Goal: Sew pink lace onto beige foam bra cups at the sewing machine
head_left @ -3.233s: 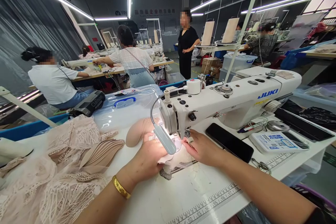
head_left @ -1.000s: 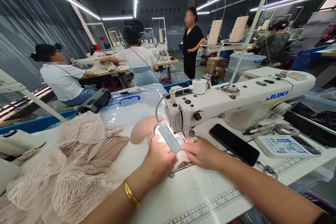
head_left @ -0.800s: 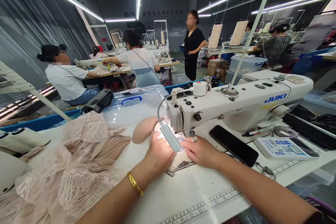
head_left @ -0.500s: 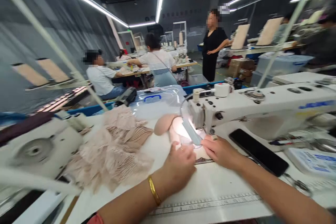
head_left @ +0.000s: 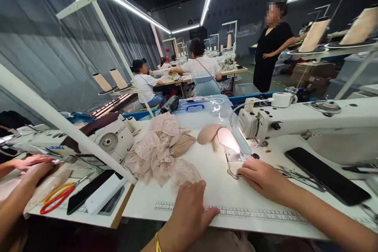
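Observation:
My left hand (head_left: 189, 208) is over the table's front part, thumb held away from the fingers. Its fingertips are at a blurred beige lace piece (head_left: 185, 172); no firm hold shows. My right hand (head_left: 262, 177) is beside the sewing machine's metal plate (head_left: 236, 155), fingers bent and close together. Whatever lies under those fingertips is hidden. Moulded beige cups (head_left: 207, 134) lie left of the machine head (head_left: 249, 124), one under the bright light by a grey stick-shaped lamp (head_left: 242, 141). A heap of beige lace pieces (head_left: 153, 149) lies farther left.
A black phone (head_left: 326, 175) and scissors (head_left: 301, 177) lie right of my right hand. A printed ruler (head_left: 251, 213) runs along the front edge. At left, a co-worker's hands (head_left: 38, 167) handle fabric near red-and-yellow scissors (head_left: 59, 197). A clear box (head_left: 203, 112) stands behind.
My left hand has moved away from the machine, toward the front and the lace. My right hand stays by the plate. The view has swung left, bringing in a co-worker's hands.

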`<state>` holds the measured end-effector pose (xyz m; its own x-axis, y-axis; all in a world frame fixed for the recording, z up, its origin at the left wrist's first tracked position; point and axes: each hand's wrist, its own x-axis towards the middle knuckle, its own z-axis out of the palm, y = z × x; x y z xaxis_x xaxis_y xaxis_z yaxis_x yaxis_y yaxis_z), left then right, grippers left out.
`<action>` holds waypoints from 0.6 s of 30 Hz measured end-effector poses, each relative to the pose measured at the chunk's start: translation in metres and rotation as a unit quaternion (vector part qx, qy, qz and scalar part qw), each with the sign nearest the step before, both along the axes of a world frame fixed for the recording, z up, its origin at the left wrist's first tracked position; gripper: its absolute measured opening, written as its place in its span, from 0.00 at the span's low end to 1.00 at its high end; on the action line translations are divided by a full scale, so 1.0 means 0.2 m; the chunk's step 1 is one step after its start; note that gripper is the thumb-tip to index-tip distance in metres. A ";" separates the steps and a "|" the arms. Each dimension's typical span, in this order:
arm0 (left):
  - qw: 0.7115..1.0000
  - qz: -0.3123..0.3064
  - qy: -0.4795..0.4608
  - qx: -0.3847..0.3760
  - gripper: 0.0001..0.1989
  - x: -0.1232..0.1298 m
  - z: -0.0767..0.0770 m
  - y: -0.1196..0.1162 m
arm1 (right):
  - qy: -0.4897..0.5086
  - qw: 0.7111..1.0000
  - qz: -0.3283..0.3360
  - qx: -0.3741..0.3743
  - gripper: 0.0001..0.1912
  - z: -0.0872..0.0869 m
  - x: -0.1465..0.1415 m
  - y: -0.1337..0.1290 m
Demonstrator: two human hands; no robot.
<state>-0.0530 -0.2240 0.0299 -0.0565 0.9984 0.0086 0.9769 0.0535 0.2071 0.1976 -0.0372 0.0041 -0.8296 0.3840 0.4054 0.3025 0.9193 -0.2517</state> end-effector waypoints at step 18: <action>0.639 0.112 -0.761 -0.016 0.18 -0.07 0.14 0.12 | 0.266 0.706 0.026 -0.655 0.34 0.07 -0.22 -0.32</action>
